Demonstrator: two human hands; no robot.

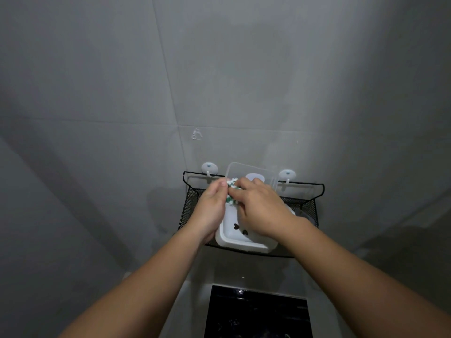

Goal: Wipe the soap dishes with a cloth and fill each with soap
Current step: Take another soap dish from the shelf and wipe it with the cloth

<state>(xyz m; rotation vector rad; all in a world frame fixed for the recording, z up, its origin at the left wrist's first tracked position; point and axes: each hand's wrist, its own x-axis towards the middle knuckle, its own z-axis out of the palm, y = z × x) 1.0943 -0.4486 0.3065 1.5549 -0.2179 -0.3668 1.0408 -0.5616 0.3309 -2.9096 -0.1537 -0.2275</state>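
Note:
A white soap dish (231,236) with dark heart marks sits at the front of a black mesh wall rack (310,208). Its clear lid (239,170) stands open against the wall. My left hand (210,211) grips the dish's left side, thumb up by the cloth. My right hand (258,208) lies over the dish and pinches a green and white cloth (230,191) against its far inner part. A pale oval thing (255,178) shows through the lid; I cannot tell what it is.
Two white suction hooks (209,169) (287,175) hold the rack on the grey tiled wall. Another pale container (296,212) sits in the rack behind my right wrist, mostly hidden. A black square opening (258,313) lies below.

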